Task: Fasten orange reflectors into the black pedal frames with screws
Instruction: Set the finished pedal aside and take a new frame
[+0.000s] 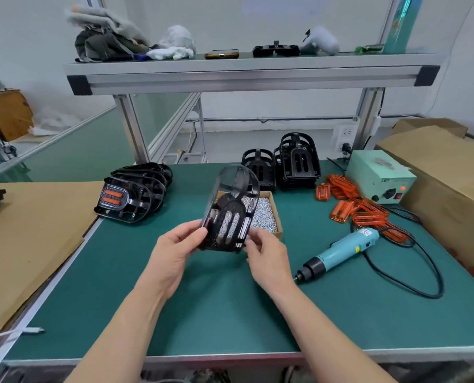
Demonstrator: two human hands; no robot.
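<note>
I hold a black pedal frame upright above the green table, blurred by motion. My left hand grips its lower left edge and my right hand grips its lower right edge. No reflector shows in its slots. Behind it sits a cardboard box of silver screws. A pile of orange reflectors lies to the right. A blue electric screwdriver rests on the table to the right of my right hand. Empty black frames are stacked at the back.
A row of frames fitted with orange reflectors lies at the left. A pale green power supply stands at back right, its black cable looping over the table. Cardboard covers the left side, a large box the right.
</note>
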